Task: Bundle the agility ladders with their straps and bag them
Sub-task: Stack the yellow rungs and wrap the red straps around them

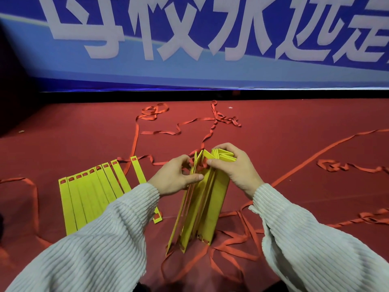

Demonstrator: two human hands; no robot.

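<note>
Red carpet (294,157) runs to a blue banner (210,66). Both hands grip a standing stack of yellow rungs (202,207) — left hand (176,178) pinching the red strap (200,163), right hand (233,165) clasping the top. More rungs (90,199) lie flat left — loose straps (305,161) around.

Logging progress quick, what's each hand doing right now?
Left hand: pinching the red strap at the rungs.
Right hand: holding the stack of yellow rungs.

- Left hand (177,178), fingers curled, pinches at chest height.
- Right hand (233,165), curled, grips beside it.
- Both forearms reach forward, converging.
</note>
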